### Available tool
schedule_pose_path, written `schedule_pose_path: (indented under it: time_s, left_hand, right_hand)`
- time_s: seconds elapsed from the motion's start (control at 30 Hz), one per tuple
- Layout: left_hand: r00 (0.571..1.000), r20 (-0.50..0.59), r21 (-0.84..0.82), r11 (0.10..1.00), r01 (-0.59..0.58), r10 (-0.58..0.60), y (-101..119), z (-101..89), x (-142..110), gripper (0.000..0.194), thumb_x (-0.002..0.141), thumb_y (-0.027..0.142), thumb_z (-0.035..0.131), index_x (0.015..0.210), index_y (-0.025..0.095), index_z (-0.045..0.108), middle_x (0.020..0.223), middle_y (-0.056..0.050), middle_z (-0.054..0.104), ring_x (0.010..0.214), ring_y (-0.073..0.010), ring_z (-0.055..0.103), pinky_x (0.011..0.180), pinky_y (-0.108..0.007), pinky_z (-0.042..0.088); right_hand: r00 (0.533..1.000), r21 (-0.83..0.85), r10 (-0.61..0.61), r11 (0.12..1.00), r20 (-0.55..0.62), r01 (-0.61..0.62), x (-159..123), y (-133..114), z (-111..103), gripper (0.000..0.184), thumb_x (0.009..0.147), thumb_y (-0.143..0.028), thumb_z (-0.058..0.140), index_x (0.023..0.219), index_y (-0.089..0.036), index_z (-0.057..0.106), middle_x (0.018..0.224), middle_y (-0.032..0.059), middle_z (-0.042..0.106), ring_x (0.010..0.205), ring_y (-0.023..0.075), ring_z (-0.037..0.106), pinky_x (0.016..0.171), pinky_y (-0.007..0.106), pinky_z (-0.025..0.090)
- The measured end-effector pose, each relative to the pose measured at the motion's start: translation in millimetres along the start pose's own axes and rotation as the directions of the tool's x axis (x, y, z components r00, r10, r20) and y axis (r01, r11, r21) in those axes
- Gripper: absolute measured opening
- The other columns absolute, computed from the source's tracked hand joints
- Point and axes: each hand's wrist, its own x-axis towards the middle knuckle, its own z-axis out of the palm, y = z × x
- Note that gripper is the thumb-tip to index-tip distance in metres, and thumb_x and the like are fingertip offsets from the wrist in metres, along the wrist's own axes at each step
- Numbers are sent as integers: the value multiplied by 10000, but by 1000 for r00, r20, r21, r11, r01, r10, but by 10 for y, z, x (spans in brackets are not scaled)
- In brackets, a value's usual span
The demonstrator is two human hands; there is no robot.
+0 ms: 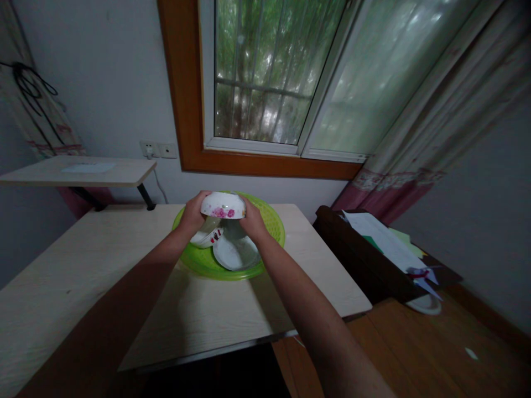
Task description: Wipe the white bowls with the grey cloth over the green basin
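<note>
A white bowl (223,205) with pink flower marks is turned upside down and held over a green plastic basin (271,228). My left hand (193,213) grips its left side and my right hand (251,220) grips its right side, both closed on it. Under the bowl, inside the basin, lie a white plate (235,254) and another white dish with red marks (206,237).
The basin rests at the far end of a pale wooden table (83,276). A small side table (78,170) stands to the left by the wall. A dark low cabinet (365,260) with papers (385,240) is on the right, below a window and curtain.
</note>
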Motion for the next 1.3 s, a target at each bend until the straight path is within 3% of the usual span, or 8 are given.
schedule_pose_path:
  time_s: [0.2, 0.43, 0.53, 0.7, 0.9, 1.03, 1.3]
  left_hand:
    - [997, 70, 127, 992, 21, -30, 19, 67, 13, 513, 726, 308, 692, 1216, 181, 608, 1131, -102, 738, 1006, -258, 691, 871, -344, 536]
    - [999, 12, 249, 967, -45, 43, 104, 89, -27, 456, 802, 181, 577, 1257, 206, 568, 1255, -95, 678, 1059, -232, 688, 922, -340, 542]
    - [995, 55, 410, 907, -95, 79, 172, 96, -61, 448, 821, 184, 567, 1268, 195, 549, 1302, -114, 641, 1107, -260, 668, 897, -354, 540]
    - [992, 126, 609, 790, -65, -15, 237, 131, -81, 351, 871, 210, 523, 1216, 162, 565, 1220, -170, 654, 1056, -314, 672, 837, -387, 520]
    - [993, 75, 542, 840, 37, -92, 215, 103, -66, 377, 851, 170, 541, 1227, 178, 562, 1060, -146, 715, 920, -281, 696, 802, -350, 500]
    - [996, 17, 441, 894, 74, -91, 177, 74, -48, 434, 818, 102, 516, 1239, 189, 573, 1062, -128, 726, 940, -265, 691, 817, -334, 498]
    - [992, -81, 360, 926, 115, -92, 60, 19, -15, 435, 806, 93, 480, 1219, 184, 580, 1103, -125, 709, 1006, -281, 674, 838, -352, 497]
  right_hand:
    - [990, -39, 109, 993, -88, -112, 1, 23, -27, 553, 763, -47, 488, 1289, -159, 612, 1190, 103, 737, 1090, 246, 680, 1001, 394, 529]
    - [964, -95, 195, 972, -180, -215, -3, -61, -62, 523, 777, -28, 471, 1255, -181, 619, 1171, 93, 730, 1092, 239, 666, 988, 364, 517]
    - [958, -123, 211, 964, -192, -237, -8, -95, -74, 533, 778, -17, 466, 1266, -174, 610, 1175, 95, 724, 1088, 236, 663, 991, 356, 511]
    - [967, -230, 193, 946, -164, -228, -22, -133, -70, 477, 841, -48, 480, 1291, -153, 600, 1210, 126, 709, 1111, 258, 654, 1019, 387, 506]
    - [987, -249, 149, 955, -66, -160, -26, -159, -32, 539, 845, -28, 470, 1356, -164, 571, 1337, 153, 652, 1224, 296, 615, 1115, 466, 459]
    - [992, -221, 108, 968, -59, -118, -13, -148, -22, 569, 827, -28, 481, 1373, -165, 563, 1353, 137, 652, 1249, 284, 606, 1134, 473, 454]
    - [993, -187, -119, 976, -6, 116, -27, -210, 10, 618, 874, -166, 583, 1481, -170, 466, 1486, 152, 545, 1377, 278, 511, 1205, 475, 386]
